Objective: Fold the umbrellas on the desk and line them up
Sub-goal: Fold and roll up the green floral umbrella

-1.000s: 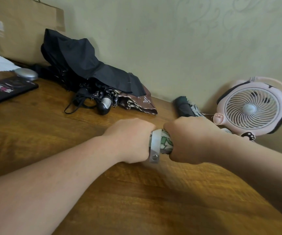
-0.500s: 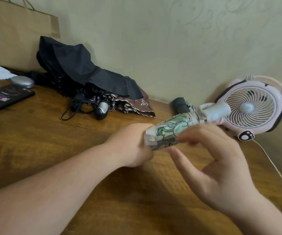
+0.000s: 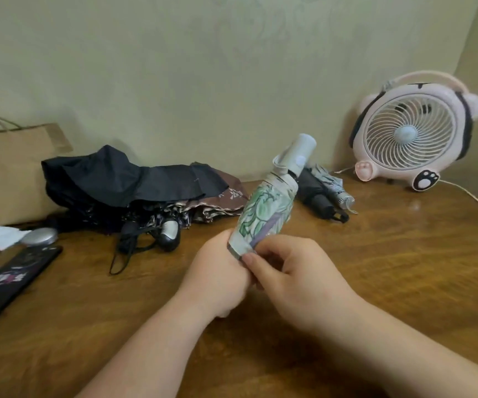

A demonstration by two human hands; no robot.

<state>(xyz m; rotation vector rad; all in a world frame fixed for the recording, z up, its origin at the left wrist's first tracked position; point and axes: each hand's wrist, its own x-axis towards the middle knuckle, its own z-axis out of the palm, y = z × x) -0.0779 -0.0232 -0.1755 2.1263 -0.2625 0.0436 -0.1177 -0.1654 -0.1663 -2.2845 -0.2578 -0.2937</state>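
- I had the left hand (image 3: 217, 280) curled round the lower end of the green leaf-print umbrella (image 3: 266, 214). The umbrella stood tilted above the desk (image 3: 404, 268), its pale handle (image 3: 301, 153) pointing up and away toward the fan (image 3: 413, 133).
- The right hand (image 3: 298, 280) pinched the grey strap (image 3: 239, 248) at that same lower end, thumb and forefinger closed on it. I could not tell whether the strap was fastened.
- As I judged it, the step in hand was securing the strap round the rolled canopy.
- To do it well, I would clamp the roll firmly with the left hand so the pleats could not spring loose. Then I would draw the strap snug in the direction of the roll and press the fastener home before easing either grip.
- The cloth looked slippery, so letting go early would likely let the folds bulge and leave the strap slack.
- A folded black umbrella (image 3: 315, 193) and a striped umbrella (image 3: 332, 188) lay side by side near the wall, just beside the fan. That looked the natural row to join, with this one laid parallel to them.
- A loose black umbrella (image 3: 122, 179) lay heaped over a brown patterned umbrella (image 3: 220, 201) at the back left, neither yet folded. I put the task at roughly halfway.
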